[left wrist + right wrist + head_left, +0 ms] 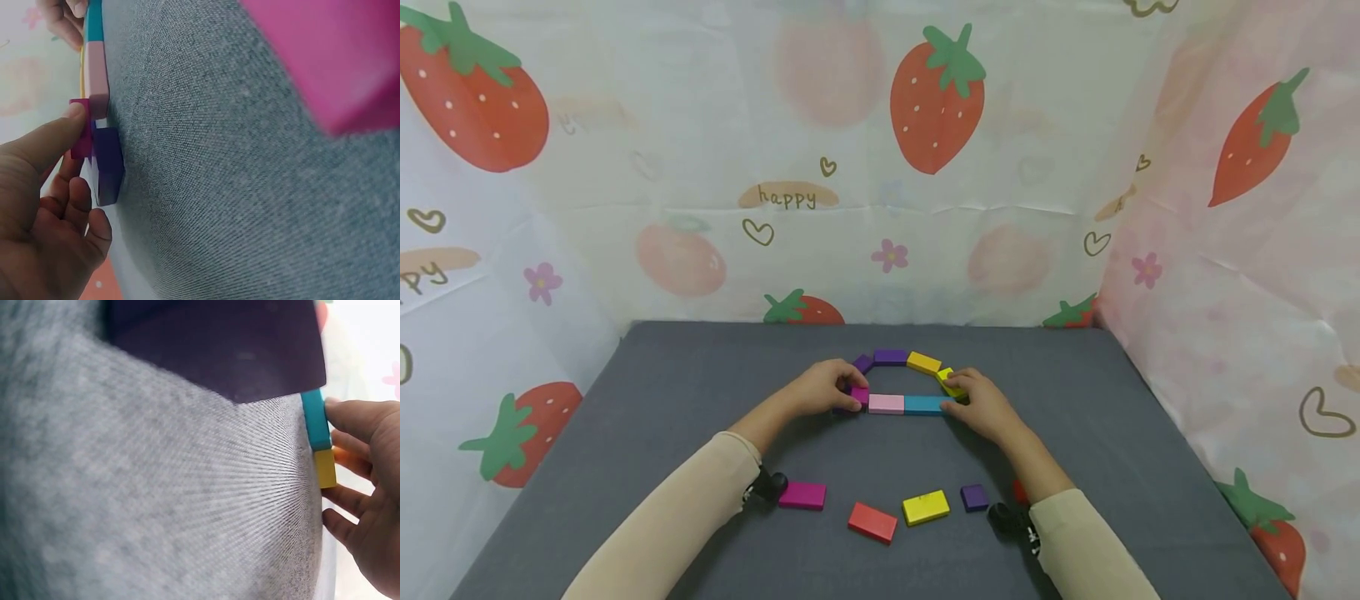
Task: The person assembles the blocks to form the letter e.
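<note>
My left hand [822,387] pinches a magenta block [860,396] between thumb and fingers at the left end of a block row. Seen in the left wrist view, that block is above a dark purple block [109,165] and beside a pink block [96,78]. A blue block [925,405] continues the row to the right. My right hand [988,406] is at its right end, thumb by the blue block and loosely bent fingers by a yellow block [325,469]. Behind the row, purple [891,357] and yellow blocks [923,362] form an arc.
Nearer on the grey tabletop [820,567] lie a magenta block [802,496], a red block [872,522], a yellow block [926,507] and a purple block [974,497]. Another red block [1020,492] is partly hidden by the right forearm. Strawberry-print cloth [865,167] encloses the table's back and sides.
</note>
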Action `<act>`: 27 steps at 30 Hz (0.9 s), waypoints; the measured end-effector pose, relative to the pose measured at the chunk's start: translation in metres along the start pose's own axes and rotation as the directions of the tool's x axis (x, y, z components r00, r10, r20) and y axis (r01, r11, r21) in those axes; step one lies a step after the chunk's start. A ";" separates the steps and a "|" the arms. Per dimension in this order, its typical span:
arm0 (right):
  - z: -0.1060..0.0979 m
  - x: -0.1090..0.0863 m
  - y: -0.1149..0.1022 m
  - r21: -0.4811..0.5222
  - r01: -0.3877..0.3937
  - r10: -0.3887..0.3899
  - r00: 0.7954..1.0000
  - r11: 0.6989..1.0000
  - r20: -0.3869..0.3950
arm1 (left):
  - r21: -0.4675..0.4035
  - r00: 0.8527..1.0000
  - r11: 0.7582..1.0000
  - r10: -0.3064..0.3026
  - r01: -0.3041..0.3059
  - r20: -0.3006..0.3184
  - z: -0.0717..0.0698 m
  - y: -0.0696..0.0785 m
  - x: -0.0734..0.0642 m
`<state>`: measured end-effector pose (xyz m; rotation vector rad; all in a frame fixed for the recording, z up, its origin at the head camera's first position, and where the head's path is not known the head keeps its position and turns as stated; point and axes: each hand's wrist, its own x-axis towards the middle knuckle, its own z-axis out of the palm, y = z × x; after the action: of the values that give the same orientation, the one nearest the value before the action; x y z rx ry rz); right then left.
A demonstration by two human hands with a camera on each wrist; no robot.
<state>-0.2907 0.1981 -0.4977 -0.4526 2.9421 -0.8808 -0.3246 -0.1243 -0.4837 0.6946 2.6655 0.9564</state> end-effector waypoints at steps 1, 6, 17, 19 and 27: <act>0.000 0.000 0.000 0.000 -0.001 0.001 1.000 1.000 0.002 | 0.002 1.000 1.000 0.001 -0.001 0.000 0.000 0.000 0.000; -0.001 -0.001 -0.001 0.001 0.003 -0.003 1.000 1.000 0.003 | -0.002 1.000 1.000 -0.001 0.001 0.008 0.000 0.001 0.000; 0.001 -0.001 -0.002 -0.007 -0.002 0.002 1.000 1.000 -0.003 | -0.005 1.000 1.000 0.005 -0.005 0.017 -0.001 0.000 -0.001; 0.001 0.000 -0.001 -0.007 -0.004 0.004 1.000 1.000 -0.004 | -0.003 1.000 1.000 0.009 -0.009 0.020 -0.001 0.001 -0.002; 0.002 0.001 0.002 -0.012 0.001 -0.002 1.000 1.000 -0.008 | 0.023 0.999 0.999 0.029 -0.030 0.024 -0.001 0.002 -0.001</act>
<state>-0.2921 0.1983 -0.5004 -0.4531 2.9561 -0.8672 -0.3235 -0.1234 -0.4818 0.7476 2.6571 0.9204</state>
